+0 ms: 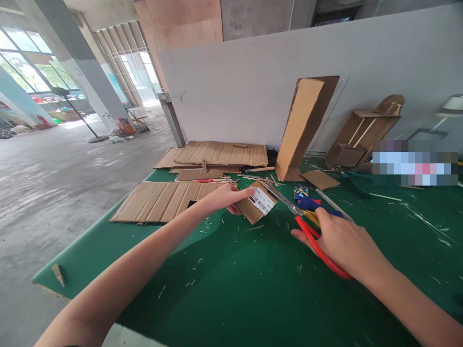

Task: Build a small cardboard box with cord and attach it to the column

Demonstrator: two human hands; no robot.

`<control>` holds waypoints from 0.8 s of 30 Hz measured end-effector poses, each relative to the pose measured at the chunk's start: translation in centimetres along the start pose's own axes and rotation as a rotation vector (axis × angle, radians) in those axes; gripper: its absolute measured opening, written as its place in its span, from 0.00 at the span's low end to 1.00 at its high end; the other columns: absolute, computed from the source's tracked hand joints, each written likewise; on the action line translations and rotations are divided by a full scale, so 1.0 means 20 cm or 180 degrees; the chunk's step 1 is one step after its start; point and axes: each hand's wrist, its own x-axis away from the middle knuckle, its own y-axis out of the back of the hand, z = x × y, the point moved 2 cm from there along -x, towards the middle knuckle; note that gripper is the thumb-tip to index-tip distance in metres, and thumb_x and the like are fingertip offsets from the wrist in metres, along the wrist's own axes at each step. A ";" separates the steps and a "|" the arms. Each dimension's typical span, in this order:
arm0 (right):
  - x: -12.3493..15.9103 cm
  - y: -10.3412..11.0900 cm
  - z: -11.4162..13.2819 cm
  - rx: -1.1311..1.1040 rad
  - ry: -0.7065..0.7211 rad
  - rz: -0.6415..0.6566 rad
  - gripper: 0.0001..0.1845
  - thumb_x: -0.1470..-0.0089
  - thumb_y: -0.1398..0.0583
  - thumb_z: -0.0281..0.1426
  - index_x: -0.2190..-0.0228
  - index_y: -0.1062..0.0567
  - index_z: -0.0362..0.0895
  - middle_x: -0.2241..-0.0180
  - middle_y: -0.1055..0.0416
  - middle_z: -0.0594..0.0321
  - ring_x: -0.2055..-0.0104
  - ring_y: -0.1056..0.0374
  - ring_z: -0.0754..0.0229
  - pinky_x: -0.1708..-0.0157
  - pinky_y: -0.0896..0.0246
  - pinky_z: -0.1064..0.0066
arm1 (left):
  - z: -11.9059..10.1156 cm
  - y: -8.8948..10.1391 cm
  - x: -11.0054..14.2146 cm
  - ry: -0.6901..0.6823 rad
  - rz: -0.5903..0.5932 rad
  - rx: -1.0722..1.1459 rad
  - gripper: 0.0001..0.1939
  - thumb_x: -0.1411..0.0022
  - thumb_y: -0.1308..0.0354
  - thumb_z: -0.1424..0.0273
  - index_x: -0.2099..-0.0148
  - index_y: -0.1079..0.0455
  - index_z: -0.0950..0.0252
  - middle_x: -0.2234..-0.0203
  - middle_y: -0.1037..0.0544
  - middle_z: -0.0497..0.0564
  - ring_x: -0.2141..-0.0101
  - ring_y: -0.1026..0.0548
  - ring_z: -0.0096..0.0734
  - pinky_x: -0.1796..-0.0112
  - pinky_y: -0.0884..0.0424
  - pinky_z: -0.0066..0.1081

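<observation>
Between thumb and fingers, my left hand (231,196) grips a small piece of cardboard (250,212) that bears a white label (263,200) with a barcode. My right hand (338,238) holds a pair of scissors (307,224) with red handles, one of them partly yellow. The scissor blades (280,195) point up and left and lie along the upper right edge of the cardboard piece. Whether the blades have the edge between them I cannot tell. Just beyond my right hand lies a dark blue item (309,201), partly hidden by it.
Corrugated cardboard sheets (144,202) lie on the green table (231,289), with more stacked (220,153) against the white wall. A tall folded cardboard form (302,125) stands at the back. A brown cardboard construction (361,137) leans farther right. Scraps are scattered about.
</observation>
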 end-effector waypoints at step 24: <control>0.00 0.02 -0.03 -0.0162 0.0018 0.0057 0.30 0.47 0.53 0.59 0.66 0.36 0.44 0.72 0.26 0.53 0.69 0.26 0.44 0.78 0.43 0.64 | -0.05 -0.05 0.02 0.0030 -0.0086 0.0057 0.36 0.49 0.44 0.40 0.60 0.26 0.71 0.66 0.20 0.61 0.72 0.22 0.36 0.70 0.23 0.34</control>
